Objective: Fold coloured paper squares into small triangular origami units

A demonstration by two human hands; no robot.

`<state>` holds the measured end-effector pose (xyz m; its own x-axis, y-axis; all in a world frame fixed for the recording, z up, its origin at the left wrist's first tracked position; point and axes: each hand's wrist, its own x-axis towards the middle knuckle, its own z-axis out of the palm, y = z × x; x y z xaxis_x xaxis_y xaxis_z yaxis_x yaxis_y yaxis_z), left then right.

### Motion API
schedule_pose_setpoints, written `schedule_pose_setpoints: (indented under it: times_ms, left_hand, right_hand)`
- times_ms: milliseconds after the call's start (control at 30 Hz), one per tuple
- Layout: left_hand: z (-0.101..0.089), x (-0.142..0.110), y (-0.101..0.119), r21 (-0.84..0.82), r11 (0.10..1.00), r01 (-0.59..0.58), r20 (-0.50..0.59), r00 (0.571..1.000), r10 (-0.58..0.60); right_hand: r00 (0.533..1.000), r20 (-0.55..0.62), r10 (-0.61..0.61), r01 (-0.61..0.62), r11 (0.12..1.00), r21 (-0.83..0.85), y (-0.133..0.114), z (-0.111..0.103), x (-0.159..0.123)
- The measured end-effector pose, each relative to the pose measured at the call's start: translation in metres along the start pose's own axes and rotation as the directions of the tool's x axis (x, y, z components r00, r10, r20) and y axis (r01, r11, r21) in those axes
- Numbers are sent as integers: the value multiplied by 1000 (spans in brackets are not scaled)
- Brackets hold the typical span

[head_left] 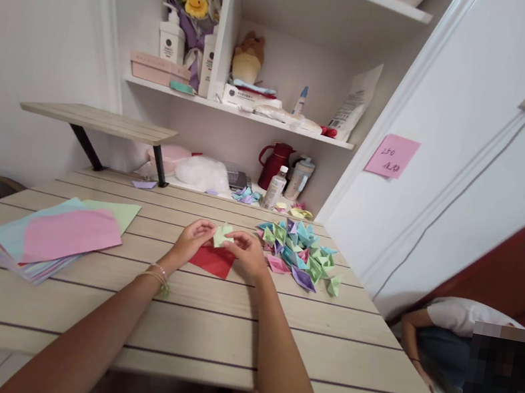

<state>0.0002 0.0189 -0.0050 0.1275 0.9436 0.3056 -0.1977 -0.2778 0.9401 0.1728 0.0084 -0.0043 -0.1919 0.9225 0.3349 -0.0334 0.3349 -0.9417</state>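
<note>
Ahead of you, a red jug stood behind a capped bottle and near a pale tumbler, a brown plush toy sat on the shelf above, and a pink note clung to the wall at your right.

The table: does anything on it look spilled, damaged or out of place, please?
I see no clear spill or damage. The paper stack looks askew, its sheets fanned at different angles. One purple folded paper lies by a black leg of the small stand, away from the main heap.
</note>
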Motion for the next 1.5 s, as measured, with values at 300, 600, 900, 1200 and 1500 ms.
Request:
schedule_pose_setpoints:
  times_ms: [300,600,900,1200,1500]
  left_hand:
    - [-1,2,-2,111,994,-26,20,1000,24]
    - [-1,1,-2,86,996,-30,-16,999,31]
    - [0,-1,3,38,999,-23,-12,1000,24]
    - [0,-1,3,-122,992,38,-41,998,-43]
    - [-3,1,-1,-111,985,133,-20,991,-136]
  right_hand:
    - [993,-73,-94,92,995,-22,5,2,2]
    - [993,-22,-114,113,992,-49,-4,3,-1]
    - [994,-69,-86,90,994,55,-4,3,0]
    - [992,-53,111,-94,961,259,-4,5,-3]
    - [981,-193,17,18,984,176,-3,1,1]
